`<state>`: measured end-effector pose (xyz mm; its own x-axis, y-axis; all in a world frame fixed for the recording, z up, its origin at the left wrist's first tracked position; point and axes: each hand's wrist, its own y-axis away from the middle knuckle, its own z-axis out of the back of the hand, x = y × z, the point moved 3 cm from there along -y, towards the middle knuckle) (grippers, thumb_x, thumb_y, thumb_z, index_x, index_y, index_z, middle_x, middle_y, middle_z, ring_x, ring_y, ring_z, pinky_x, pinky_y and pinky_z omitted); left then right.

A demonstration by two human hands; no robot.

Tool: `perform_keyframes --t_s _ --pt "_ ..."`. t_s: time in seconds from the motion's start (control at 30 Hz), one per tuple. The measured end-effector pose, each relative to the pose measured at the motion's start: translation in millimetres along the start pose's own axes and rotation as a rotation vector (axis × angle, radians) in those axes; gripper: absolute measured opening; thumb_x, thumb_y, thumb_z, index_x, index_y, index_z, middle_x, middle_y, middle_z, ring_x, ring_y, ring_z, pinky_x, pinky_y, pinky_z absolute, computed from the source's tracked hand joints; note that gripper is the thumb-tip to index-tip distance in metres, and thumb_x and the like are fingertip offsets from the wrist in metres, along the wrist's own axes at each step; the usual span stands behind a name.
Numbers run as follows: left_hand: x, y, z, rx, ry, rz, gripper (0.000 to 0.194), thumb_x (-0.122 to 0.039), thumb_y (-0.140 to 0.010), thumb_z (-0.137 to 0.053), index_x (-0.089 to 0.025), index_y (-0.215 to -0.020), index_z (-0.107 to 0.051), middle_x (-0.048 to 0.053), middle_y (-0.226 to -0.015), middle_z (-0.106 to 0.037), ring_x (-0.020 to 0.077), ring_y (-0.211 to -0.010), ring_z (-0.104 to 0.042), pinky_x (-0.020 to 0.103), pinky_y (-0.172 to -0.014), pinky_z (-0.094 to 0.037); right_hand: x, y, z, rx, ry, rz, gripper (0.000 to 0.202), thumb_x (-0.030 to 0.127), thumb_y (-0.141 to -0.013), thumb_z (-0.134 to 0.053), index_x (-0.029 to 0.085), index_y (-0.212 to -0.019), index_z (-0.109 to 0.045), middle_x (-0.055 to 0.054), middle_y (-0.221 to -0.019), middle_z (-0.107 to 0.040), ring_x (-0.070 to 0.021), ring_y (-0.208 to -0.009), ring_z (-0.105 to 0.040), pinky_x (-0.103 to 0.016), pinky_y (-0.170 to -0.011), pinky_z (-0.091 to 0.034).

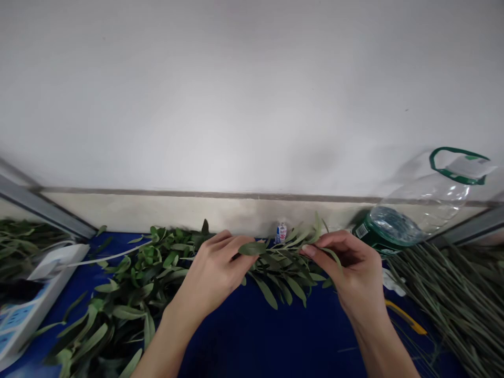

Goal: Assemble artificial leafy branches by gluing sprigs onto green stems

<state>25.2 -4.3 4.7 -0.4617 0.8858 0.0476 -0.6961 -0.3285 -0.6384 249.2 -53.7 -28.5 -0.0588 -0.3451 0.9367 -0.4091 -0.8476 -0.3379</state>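
Observation:
Both hands hold a leafy green sprig [289, 252] between them, over the blue table surface [268, 336]. My left hand [220, 268] pinches its left part, near a broad leaf; the fingertips are partly hidden. Thumb and index finger of my right hand [350, 262] are closed on the right part, by some thin pale leaves. More long leaves hang just under the sprig, and whether they belong to it I cannot tell. A pile of leafy branches [129, 299] lies beside and behind my left forearm.
On the right are a clear plastic bottle with a green handle [429, 205], a bundle of thin stems [452, 299] and a yellow tool [407, 317]. A white power strip [51, 294] with a cable is at left. A small labelled packet [281, 232] stands by the pale wall [236, 105].

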Motion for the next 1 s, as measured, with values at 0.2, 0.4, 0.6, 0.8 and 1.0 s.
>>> perform_keyframes --t_s 0.2,0.4,0.6,0.8,1.0 --pt "1.6 1.1 0.0 -0.002 -0.017 -0.004 0.02 -0.005 -0.099 -0.056 -0.016 -0.096 -0.072 0.01 -0.098 -0.076 0.0183 -0.072 -0.072 0.035 -0.066 -0.057 -2.6 -1.0 0.0 -0.011 0.038 -0.004 0.018 0.025 -0.076 -0.089 0.023 -0.079 -0.071 0.0 -0.073 -0.073 -0.018 -0.069 -0.072 -0.027 -0.062 -0.059" --pt "5.4 2.5 1.2 0.057 0.064 0.053 0.028 -0.011 -0.102 -0.051 -0.02 -0.087 -0.072 0.006 -0.093 -0.075 0.0183 -0.079 -0.074 0.036 -0.077 -0.062 -4.4 1.6 -1.2 0.076 0.081 0.016 0.016 0.024 -0.08 -0.085 0.024 -0.083 -0.07 0.001 -0.074 -0.072 -0.0162 -0.068 -0.07 -0.025 -0.06 -0.057" --pt "3.6 1.6 5.9 0.094 0.062 0.067 0.03 -0.012 -0.102 -0.049 -0.021 -0.086 -0.072 0.004 -0.085 -0.072 0.0171 -0.076 -0.072 0.034 -0.077 -0.062 -4.7 2.9 2.1 0.132 0.241 0.149 0.011 0.022 -0.084 -0.081 0.024 -0.085 -0.071 0.0 -0.081 -0.073 -0.0163 -0.071 -0.072 -0.026 -0.063 -0.057" --pt "1.9 2.4 0.6 0.075 0.066 0.057 0.028 -0.01 -0.101 -0.05 -0.021 -0.087 -0.072 0.004 -0.087 -0.072 0.0166 -0.073 -0.071 0.034 -0.074 -0.061 -5.6 1.5 1.0 0.126 0.232 0.12 0.012 0.024 -0.082 -0.084 0.024 -0.084 -0.072 0.0 -0.075 -0.072 -0.0172 -0.067 -0.07 -0.026 -0.059 -0.055" --pt "2.1 2.8 -6.5 -0.009 -0.025 0.004 0.024 -0.005 -0.098 -0.055 -0.018 -0.083 -0.07 0.007 -0.094 -0.075 0.0183 -0.075 -0.071 0.034 -0.069 -0.056 -10.3 2.7 -9.3 0.014 0.053 -0.058 0.018 0.029 -0.079 -0.085 0.022 -0.08 -0.069 0.0 -0.074 -0.07 -0.0165 -0.068 -0.069 -0.026 -0.062 -0.056"
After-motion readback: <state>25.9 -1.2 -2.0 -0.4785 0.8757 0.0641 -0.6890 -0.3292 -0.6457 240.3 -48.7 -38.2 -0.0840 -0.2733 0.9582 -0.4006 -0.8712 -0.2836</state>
